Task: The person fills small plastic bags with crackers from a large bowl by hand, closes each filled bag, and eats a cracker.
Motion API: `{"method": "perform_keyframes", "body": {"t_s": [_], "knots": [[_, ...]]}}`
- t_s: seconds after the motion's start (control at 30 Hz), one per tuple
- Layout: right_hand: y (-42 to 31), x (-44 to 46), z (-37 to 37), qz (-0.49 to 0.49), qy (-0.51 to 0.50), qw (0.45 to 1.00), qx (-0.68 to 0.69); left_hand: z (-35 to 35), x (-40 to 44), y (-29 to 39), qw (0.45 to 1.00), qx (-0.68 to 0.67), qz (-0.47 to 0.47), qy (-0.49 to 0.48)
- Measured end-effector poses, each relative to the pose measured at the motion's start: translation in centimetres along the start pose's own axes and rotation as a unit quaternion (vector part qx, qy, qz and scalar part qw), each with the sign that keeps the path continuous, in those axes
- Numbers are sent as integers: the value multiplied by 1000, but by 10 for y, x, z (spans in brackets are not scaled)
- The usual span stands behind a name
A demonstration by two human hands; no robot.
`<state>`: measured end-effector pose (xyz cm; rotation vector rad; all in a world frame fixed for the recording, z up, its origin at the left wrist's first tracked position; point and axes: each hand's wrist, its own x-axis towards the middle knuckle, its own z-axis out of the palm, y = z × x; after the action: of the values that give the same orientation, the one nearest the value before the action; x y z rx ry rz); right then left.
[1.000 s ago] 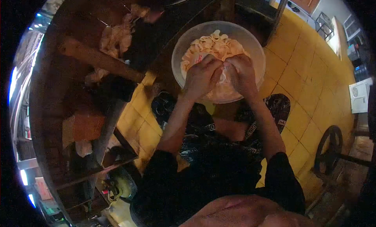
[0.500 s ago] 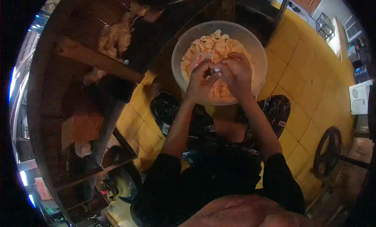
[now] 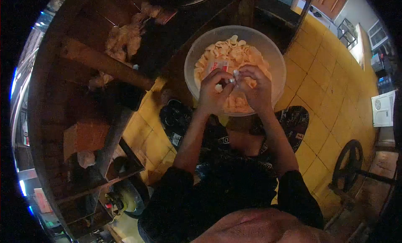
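The pale, translucent tub (image 3: 274,50) sits just beyond the person's legs, filled with a heap of orange-cream chips (image 3: 238,52). Both hands are over the tub's near half. The left hand (image 3: 214,91) has its fingers curled, thumb and forefinger pinching a small white piece (image 3: 231,80) above the chips. The right hand (image 3: 258,90) is just beside it, fingers bent inward, the tips at another white bit (image 3: 236,72); whether the two bits belong to one thing I cannot tell. Some clear film seems to show between the hands, too blurred to be sure.

Inside the tub, against the left hand's knuckles, lies a whitish packet (image 3: 212,67) with red lettering. The letters are rounded and turned sideways, partly covered, and I cannot read the word with certainty.

On the near side of the tub, the dark trousers (image 3: 293,123) carry white print all over: a boxed "O" shows near the middle, the rest too small to read. Left of the tub stands a dark wooden table (image 3: 109,65); farther down on that side is a plain brown carton (image 3: 88,136). Well to the right of the tub, across yellow floor tiles (image 3: 316,81), are a white box (image 3: 383,109) with a round mark and, nearer the person, a black wheel (image 3: 349,165).
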<state>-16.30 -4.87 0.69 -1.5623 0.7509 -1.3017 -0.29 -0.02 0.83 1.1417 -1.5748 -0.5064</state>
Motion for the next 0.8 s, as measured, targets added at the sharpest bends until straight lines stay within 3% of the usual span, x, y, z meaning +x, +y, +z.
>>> {"method": "perform_keyframes", "body": {"t_s": [0.1, 0.17, 0.27, 0.5, 0.57, 0.67, 0.8], "knots": [[11, -3, 2, -54, -16, 998, -35, -2, -5, 0, 999, -37, -11, 22], [8, -3, 3, -90, -44, 975, -201, -2, -8, -6, 998, -41, -24, 28], [6, -6, 7, -116, -42, 967, -222, -4, -9, -4, 999, -22, -11, 29], [16, -6, -3, -84, -100, 968, -213, -10, -11, -11, 999, 28, -36, 5], [11, -6, -8, -61, -124, 962, -235, -10, -11, -15, 997, 57, 47, -12], [1, -5, -11, -43, -132, 952, -274, -9, -11, -5, 999, 22, -11, -37], [-4, -7, -5, -20, -102, 955, -278, -4, -7, -1, 997, 67, 28, -15]]}}
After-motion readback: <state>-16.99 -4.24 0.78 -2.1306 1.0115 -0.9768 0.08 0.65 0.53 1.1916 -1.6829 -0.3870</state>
